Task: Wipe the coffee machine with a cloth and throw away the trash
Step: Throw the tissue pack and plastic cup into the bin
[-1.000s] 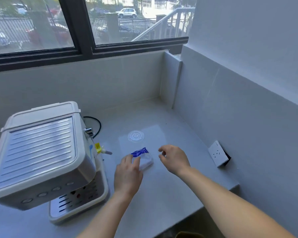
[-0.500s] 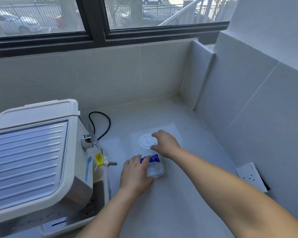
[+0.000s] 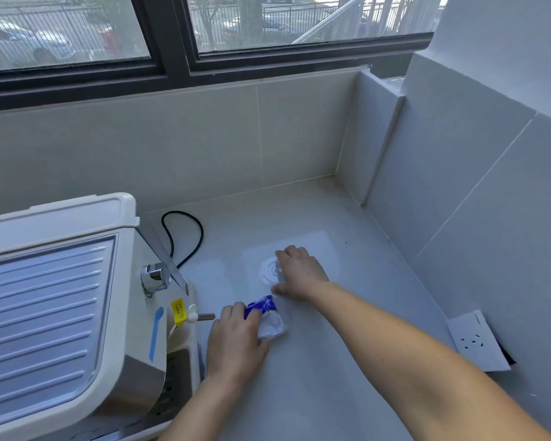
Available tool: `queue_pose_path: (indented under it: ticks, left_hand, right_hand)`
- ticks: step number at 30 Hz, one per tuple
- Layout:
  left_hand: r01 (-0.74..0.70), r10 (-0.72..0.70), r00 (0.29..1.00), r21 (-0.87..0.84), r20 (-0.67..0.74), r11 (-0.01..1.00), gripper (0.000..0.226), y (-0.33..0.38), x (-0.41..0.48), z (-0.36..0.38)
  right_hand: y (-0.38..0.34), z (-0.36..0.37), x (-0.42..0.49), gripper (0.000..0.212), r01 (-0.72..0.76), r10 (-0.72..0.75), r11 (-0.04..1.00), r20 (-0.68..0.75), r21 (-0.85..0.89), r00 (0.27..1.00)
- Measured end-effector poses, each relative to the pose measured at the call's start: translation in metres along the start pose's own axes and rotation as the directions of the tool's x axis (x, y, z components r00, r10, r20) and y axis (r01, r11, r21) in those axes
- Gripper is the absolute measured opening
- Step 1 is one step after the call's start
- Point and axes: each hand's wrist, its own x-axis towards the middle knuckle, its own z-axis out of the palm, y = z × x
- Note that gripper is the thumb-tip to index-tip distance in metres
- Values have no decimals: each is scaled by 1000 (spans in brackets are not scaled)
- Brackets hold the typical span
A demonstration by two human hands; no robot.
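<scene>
A white coffee machine (image 3: 54, 300) with a ribbed metal top stands on the pale counter at the left. Beside its drip tray my left hand (image 3: 236, 338) grips a crumpled blue-and-white wrapper (image 3: 268, 316) lying on the counter. Farther back, my right hand (image 3: 299, 272) has its fingers curled over the edge of a clear round plastic lid (image 3: 268, 272) that lies flat on the counter. No cloth is in view.
A black power cord (image 3: 185, 237) loops behind the machine. A white wall socket (image 3: 477, 338) hangs loose from the right wall. Tiled walls close the counter (image 3: 331, 377) at the back and right, under a dark-framed window (image 3: 172, 58).
My right hand has reached from near the wrapper back to the round lid and now covers its right edge. My left hand stays on the wrapper. The camera moved closer.
</scene>
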Motion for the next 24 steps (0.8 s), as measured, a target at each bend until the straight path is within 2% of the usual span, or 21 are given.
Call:
queue_pose_path:
  ticks: [5,11,24]
  left_hand:
    - [11,-11,1000,-35,-1,999,39,3,0,-5]
    - [6,-7,1000,-71,-22,997,40,14,-3,-11]
    - [-108,98,990,-107,-97,988,33,42,-40,-30]
  right_hand:
    - [12,-5,-17,76,-66,67,995,-14,72,998]
    - [27,-14,-48,81,-128,140,985,-105,114,985]
    - [35,-29,-167,88,-264,300,943,-175,203,938]
